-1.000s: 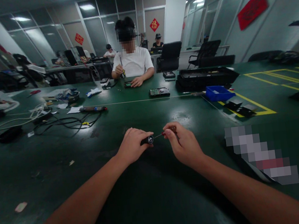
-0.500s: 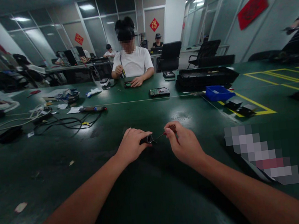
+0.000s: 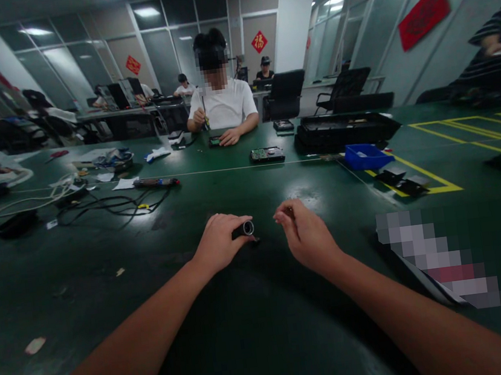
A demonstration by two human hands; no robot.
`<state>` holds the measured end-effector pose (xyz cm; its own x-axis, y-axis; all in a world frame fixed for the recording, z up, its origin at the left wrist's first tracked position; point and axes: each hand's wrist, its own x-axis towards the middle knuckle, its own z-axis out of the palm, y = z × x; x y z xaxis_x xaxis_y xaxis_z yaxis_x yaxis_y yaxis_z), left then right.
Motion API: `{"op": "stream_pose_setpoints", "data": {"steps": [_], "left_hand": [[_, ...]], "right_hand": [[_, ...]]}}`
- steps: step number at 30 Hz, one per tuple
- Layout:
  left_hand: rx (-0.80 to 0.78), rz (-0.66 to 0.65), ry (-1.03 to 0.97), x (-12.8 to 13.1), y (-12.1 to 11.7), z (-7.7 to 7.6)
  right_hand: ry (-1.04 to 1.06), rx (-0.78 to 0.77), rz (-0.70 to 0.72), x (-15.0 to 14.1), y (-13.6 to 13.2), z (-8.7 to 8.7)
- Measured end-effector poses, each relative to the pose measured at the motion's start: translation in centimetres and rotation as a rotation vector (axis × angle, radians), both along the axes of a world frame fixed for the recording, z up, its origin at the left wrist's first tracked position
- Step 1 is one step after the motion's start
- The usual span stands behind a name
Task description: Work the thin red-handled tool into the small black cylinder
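My left hand [image 3: 220, 240] is closed around a short black cylinder [image 3: 243, 229], whose ringed, hollow-looking end faces right. A small dark piece [image 3: 256, 240] shows just below that end; whether it touches the cylinder I cannot tell. To the right, apart from the cylinder, my right hand [image 3: 304, 229] is closed with thumb and fingers pinched together. A bit of the brown handle of a small screwdriver [image 3: 290, 211] shows between its fingers; the shaft is hidden. Both hands are over the green table [image 3: 250, 333].
Cables [image 3: 111, 207] and a dark tool [image 3: 156, 182] lie to the left. A circuit-board device [image 3: 267, 154], a black case [image 3: 346, 130] and a blue bin [image 3: 367, 155] stand farther off. A blurred-out flat item [image 3: 437, 262] lies at right. Across the table sits a person [image 3: 222, 103].
The screwdriver's thin shaft, which pointed at the cylinder's end, no longer shows. The cylinder's end has turned slightly more toward me. At far right, a person in stripes has moved.
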<state>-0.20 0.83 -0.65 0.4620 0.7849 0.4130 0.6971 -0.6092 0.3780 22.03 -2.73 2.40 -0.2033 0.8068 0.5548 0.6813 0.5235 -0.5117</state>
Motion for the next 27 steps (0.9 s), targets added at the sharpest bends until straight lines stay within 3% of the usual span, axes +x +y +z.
{"op": "stream_pose_setpoints", "data": {"steps": [10, 13, 17, 27], "left_hand": [[0.006, 0.097, 0.003, -0.1, 0.2, -0.1], [0.009, 0.093, 0.014, -0.1, 0.2, -0.2], [0.015, 0.085, 0.025, 0.0, 0.2, -0.2], [-0.024, 0.069, 0.05, -0.1, 0.2, -0.2]], "right_hand": [[-0.437, -0.262, -0.067, -1.1, 2.2, -2.6], [-0.509, -0.279, -0.004, -1.5, 2.4, -2.9], [-0.542, -0.269, 0.107, -1.7, 2.2, -2.9], [-0.484, -0.242, 0.222, -1.9, 1.5, -2.4]]}}
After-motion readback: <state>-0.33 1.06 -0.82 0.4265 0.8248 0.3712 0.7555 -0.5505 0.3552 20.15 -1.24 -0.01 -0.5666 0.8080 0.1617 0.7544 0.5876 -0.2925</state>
